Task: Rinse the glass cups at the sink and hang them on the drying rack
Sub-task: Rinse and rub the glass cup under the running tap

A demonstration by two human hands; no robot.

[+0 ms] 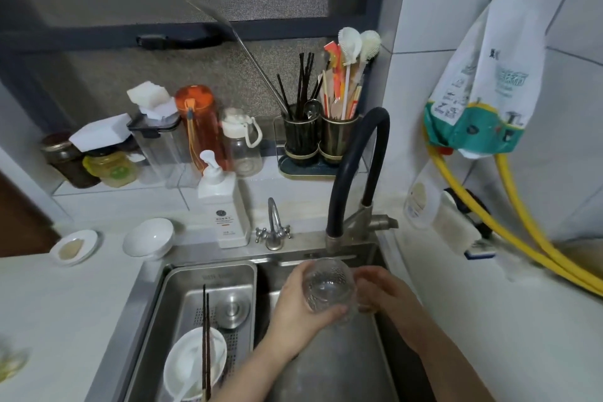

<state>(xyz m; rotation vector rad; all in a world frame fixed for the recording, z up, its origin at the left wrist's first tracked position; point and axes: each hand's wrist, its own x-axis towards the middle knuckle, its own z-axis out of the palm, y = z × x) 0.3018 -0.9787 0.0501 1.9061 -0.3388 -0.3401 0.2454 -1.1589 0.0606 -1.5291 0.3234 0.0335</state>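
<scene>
Lower centre of frame, over the sink (326,362), under the black faucet (355,173): glass cup (329,289) gripped round its side by left hand (298,302); right hand (380,287) curled against its far side. Probably wet, slippery, breakable; best held round the body

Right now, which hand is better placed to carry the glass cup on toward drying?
Probably the left hand: its fingers and thumb curl round the glass cup under the black faucet spout. The right hand sits behind the cup; its grip is unclear. No drying rack is visible.
</scene>
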